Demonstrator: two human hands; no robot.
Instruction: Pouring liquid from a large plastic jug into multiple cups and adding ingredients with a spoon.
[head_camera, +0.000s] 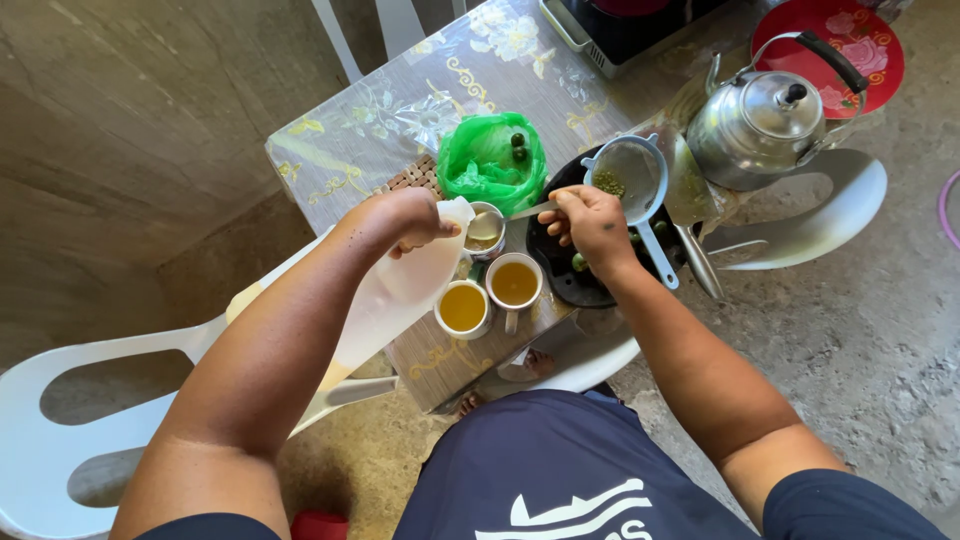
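Worktop (400, 110): small table under a clear floral cover, crowded at the near corner, white plastic chairs on both sides

Kettle (757, 125): metal, lid on, handle up, parked at the far right edge away from the hands, likely to keep it clear of the pouring. Red plate (870, 35) behind it, part hidden

Jug (400, 290): translucent plastic, yellowish liquid low in the body. Left hand (405, 222) clenched round its neck end, jug tipped so the mouth sits over the small tin (485, 230). The tilt reads as a controlled pour into a narrow target; can't see an actual stream

Green bag (492, 160): open, a couple of small dark green fruits at its mouth, just behind the tin so it's within reach

Dark pan (560, 275): right of the cups, a few small green fruits in it, mostly covered by the right hand

Strainer (628, 180): light blue rim, mesh with green bits, resting across the pan's far edge, handle toward the person. Presumably drips go into the pan

Right hand (592, 222): closed on a spoon (530, 210), bowl end pointing at the tin, held level just beside the jug mouth. Can't tell if the spoon touches the tin's contents

Two cups (463, 308), (514, 284): white, side by side and touching, both filled with amber liquid, standing near the edge just in front of the tin
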